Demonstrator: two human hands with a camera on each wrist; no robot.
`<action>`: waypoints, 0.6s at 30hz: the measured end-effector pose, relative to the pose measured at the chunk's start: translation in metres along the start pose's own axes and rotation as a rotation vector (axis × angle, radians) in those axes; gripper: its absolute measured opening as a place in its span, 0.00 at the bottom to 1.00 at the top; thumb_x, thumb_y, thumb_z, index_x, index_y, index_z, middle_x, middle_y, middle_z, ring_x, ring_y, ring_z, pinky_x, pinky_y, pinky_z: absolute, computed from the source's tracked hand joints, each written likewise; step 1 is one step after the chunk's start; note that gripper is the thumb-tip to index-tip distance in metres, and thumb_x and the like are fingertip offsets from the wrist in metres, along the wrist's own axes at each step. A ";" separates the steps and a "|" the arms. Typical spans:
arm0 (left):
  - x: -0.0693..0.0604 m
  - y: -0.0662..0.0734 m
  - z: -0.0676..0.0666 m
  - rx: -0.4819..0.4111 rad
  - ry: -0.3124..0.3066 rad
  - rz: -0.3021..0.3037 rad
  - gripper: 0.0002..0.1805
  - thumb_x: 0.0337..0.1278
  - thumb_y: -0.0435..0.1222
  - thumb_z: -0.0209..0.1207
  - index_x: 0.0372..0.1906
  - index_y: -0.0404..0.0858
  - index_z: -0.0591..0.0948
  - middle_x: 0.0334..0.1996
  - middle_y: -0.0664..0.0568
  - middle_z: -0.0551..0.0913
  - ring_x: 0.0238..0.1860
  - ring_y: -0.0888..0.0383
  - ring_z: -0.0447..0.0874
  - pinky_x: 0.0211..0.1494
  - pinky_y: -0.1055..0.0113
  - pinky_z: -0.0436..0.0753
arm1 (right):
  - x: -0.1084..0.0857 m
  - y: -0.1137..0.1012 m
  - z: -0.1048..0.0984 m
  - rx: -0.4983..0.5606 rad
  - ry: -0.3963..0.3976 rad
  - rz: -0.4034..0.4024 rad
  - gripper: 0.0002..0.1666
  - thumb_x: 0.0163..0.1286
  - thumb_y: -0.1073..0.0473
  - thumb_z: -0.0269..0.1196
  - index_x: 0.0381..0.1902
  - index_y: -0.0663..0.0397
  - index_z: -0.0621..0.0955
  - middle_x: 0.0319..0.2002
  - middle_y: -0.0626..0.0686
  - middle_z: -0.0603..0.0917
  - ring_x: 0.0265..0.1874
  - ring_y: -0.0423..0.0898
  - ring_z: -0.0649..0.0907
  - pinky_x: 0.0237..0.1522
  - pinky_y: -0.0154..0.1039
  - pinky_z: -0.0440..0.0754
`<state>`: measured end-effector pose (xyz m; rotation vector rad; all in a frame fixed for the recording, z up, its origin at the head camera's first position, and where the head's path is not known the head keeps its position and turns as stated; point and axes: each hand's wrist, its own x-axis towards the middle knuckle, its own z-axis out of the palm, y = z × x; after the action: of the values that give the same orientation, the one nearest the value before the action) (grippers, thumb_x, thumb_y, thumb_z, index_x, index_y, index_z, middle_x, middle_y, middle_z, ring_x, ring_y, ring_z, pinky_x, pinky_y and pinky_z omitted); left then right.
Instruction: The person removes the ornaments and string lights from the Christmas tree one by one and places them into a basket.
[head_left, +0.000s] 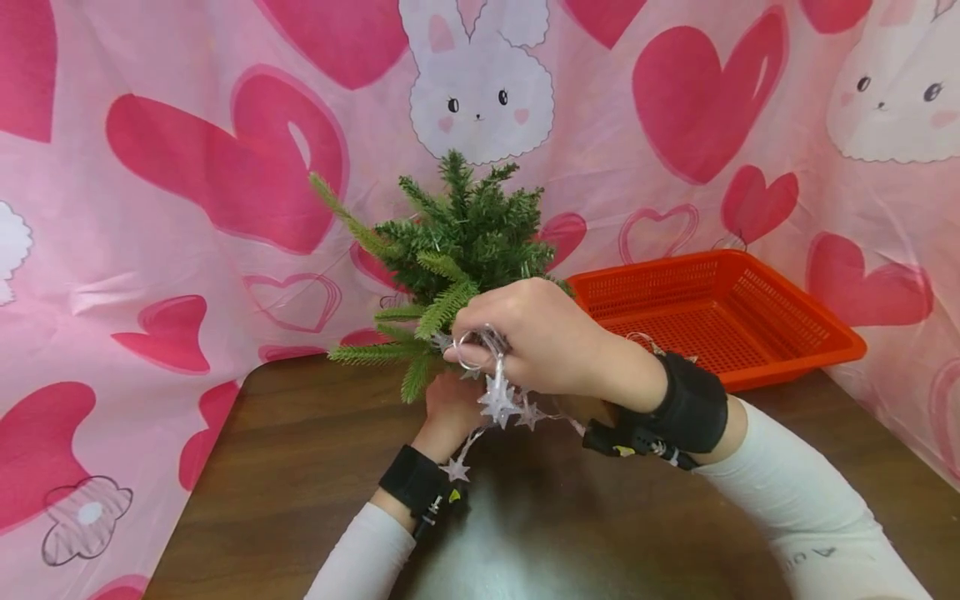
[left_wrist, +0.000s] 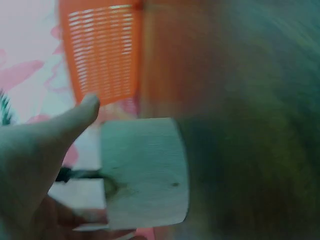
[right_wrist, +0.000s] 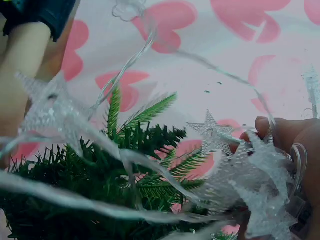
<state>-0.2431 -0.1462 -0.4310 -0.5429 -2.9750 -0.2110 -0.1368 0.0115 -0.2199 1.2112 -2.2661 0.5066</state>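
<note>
A small artificial Christmas tree [head_left: 468, 229] stands upright near the back of the table. Its pale base [left_wrist: 145, 175] shows in the left wrist view, with the thin trunk running into it. My left hand [head_left: 448, 408] grips that base low down, thumb along one side and fingers on the other. In front of the lower branches, my right hand [head_left: 536, 333] holds a bunched string of clear star lights [head_left: 498, 402]. Several stars [right_wrist: 262, 175] cluster by its fingers in the right wrist view. Loose wire and stars dangle below, passing near the left wrist.
An orange plastic basket [head_left: 795, 367] with slotted walls sits at the back right of the brown wooden table [head_left: 300, 475]. A star-light wire [head_left: 643, 337] shows at the basket's near side, behind the right wrist. Pink heart-and-rabbit cloth [head_left: 187, 250] hangs behind the table.
</note>
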 end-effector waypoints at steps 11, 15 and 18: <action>0.000 -0.027 -0.022 -0.556 -0.137 0.270 0.26 0.49 0.48 0.72 0.44 0.31 0.80 0.28 0.54 0.78 0.32 0.60 0.77 0.37 0.67 0.77 | -0.002 -0.008 -0.016 0.175 -0.140 0.288 0.07 0.70 0.55 0.63 0.30 0.43 0.83 0.17 0.38 0.74 0.17 0.36 0.69 0.24 0.34 0.68; 0.007 -0.028 -0.021 -0.614 -0.140 0.313 0.43 0.47 0.46 0.74 0.67 0.35 0.70 0.59 0.43 0.79 0.55 0.49 0.80 0.57 0.52 0.79 | 0.000 -0.011 -0.028 0.321 -0.226 0.433 0.06 0.70 0.53 0.64 0.37 0.44 0.87 0.22 0.42 0.81 0.18 0.39 0.71 0.24 0.36 0.71; 0.010 -0.027 -0.021 -0.602 -0.110 0.348 0.41 0.45 0.46 0.75 0.64 0.34 0.72 0.56 0.40 0.81 0.54 0.44 0.81 0.55 0.50 0.80 | -0.001 -0.010 -0.035 0.390 -0.266 0.467 0.07 0.70 0.55 0.64 0.42 0.45 0.87 0.23 0.44 0.82 0.19 0.41 0.72 0.24 0.36 0.72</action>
<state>-0.2602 -0.1710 -0.4120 -1.1456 -2.8149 -1.0825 -0.1187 0.0261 -0.1918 0.9528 -2.7864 1.0554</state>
